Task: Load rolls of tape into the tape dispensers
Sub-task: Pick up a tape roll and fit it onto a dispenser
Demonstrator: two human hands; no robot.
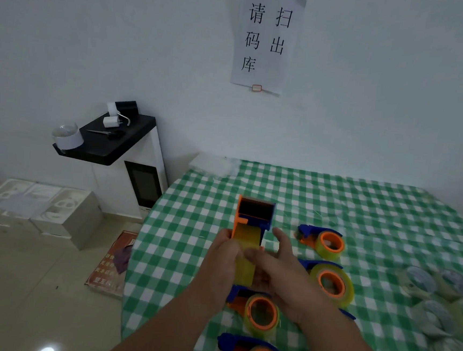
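Tape dispenser [251, 227] at frame centre, left hand [221, 261] gripping its roll [244, 269], right hand [281, 266] fingers spread alongside

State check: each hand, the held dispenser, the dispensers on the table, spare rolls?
Left hand: grips the held dispenser's side.
Right hand: on the tape roll, thumb pressing, fingers extended.
Held dispenser: lifted off the table, roll seated in it.
Four dispensers on the table: loaded, lying on their sides.
Spare rolls: loose at right, blurred.
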